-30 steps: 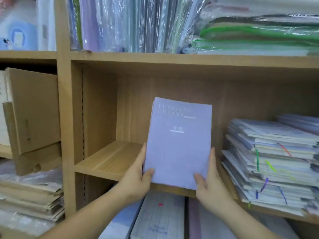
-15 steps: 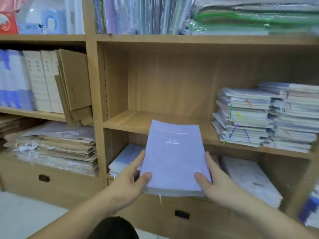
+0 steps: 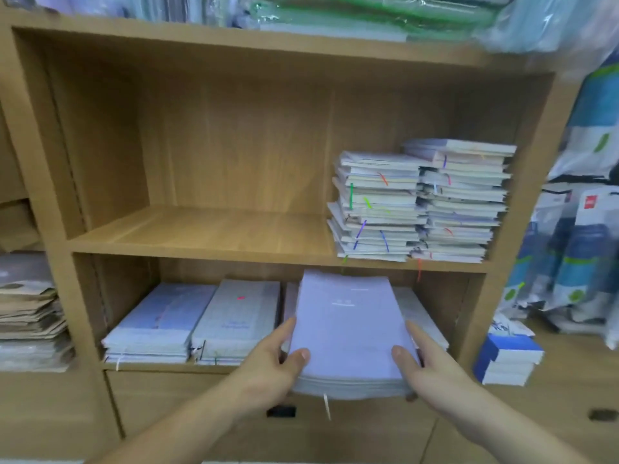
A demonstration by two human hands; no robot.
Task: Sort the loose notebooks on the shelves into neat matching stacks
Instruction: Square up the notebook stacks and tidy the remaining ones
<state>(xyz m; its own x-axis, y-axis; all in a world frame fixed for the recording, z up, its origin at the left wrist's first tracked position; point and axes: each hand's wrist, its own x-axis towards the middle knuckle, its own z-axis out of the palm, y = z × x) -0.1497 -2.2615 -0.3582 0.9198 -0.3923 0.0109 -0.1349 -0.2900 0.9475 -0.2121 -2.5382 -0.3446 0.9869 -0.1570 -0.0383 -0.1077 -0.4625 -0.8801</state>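
I hold a stack of lilac notebooks (image 3: 348, 329) flat at the mouth of the lower shelf (image 3: 150, 366). My left hand (image 3: 273, 358) grips its left edge, thumb on the cover. My right hand (image 3: 425, 366) grips the right edge the same way. A white ribbon hangs from the stack's front. On the lower shelf lie a pale blue notebook stack (image 3: 160, 324) and a grey-blue one (image 3: 237, 321) to the left. A white stack (image 3: 425, 323) peeks out to the right, partly hidden.
The middle shelf (image 3: 207, 236) holds two untidy notebook piles (image 3: 418, 205) with coloured ribbons at its right end. Plastic-wrapped folders (image 3: 368, 18) fill the top shelf. Drawers (image 3: 187, 403) sit below. Small blue-and-white pads (image 3: 505, 360) and bagged goods (image 3: 579, 229) stand at right, paper bundles (image 3: 30, 316) at left.
The lilac stack went from upright at the middle shelf down to lying flat at the lower shelf. Both hands kept their hold, and the view swung to the right.
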